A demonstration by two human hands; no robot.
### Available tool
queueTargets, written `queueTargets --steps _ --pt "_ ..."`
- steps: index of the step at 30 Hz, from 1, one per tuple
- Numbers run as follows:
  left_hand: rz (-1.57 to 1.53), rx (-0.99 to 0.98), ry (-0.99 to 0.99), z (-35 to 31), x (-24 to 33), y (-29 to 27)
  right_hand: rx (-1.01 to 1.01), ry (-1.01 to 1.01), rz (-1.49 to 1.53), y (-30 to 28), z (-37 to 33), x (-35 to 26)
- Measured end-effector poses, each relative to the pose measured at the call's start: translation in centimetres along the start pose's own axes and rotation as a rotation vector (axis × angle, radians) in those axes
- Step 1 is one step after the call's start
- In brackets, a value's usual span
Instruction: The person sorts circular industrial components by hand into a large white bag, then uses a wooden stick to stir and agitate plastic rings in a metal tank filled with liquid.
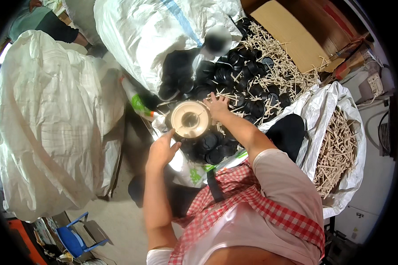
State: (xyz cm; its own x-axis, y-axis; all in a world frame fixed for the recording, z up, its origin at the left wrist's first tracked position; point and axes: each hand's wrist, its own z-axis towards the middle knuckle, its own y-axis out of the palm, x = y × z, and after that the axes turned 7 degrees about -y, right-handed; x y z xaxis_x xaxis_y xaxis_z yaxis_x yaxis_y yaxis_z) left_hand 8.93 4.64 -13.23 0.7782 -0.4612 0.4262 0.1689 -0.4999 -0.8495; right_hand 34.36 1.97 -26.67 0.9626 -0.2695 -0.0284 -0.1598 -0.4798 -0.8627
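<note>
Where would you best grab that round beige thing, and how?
I'd probably grip the beige ring by its outer rim, coming from the lower left. It is round with an opening in the middle, so the edge seems the natural hold. The left hand is right at that edge, while the right hand takes up space on the other side.

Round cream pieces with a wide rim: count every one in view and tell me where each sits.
1. The round cream piece is between the left hand and the right hand. Others may be hidden under the black parts.
</note>
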Motion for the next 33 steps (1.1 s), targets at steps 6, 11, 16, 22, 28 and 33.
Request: queueTargets --steps 6,11,16,22,28,33 --pt "-0.017 -0.012 0.003 0.1 0.2 0.1 0.062 -0.073 -0.132 1.2 0.1 0.2" --pt "0.009 -0.044 -0.003 0.4 0.6 0.2 -0.054 -0.012 0.05 -0.3 0.3 0.0" --pt "0.019 -0.027 0.018 0.9 0.3 1.0 -0.146 -0.075 -0.129 -0.3 1.1 0.5" --pt "0.073 -0.168 -0.091 0.4 0.8 -0.1 0.02 -0.181 -0.275 2.4 2.1 -0.4" --pt "0.05 -0.083 0.03 0.2 -0.5 1.8 -0.106 -0.105 -0.167 1.5 0.6 -0.3" --pt "0.03 -0.088 0.054 1.1 0.6 1.4 0.011 -0.142 -0.439 3.3 1.8 1.5"
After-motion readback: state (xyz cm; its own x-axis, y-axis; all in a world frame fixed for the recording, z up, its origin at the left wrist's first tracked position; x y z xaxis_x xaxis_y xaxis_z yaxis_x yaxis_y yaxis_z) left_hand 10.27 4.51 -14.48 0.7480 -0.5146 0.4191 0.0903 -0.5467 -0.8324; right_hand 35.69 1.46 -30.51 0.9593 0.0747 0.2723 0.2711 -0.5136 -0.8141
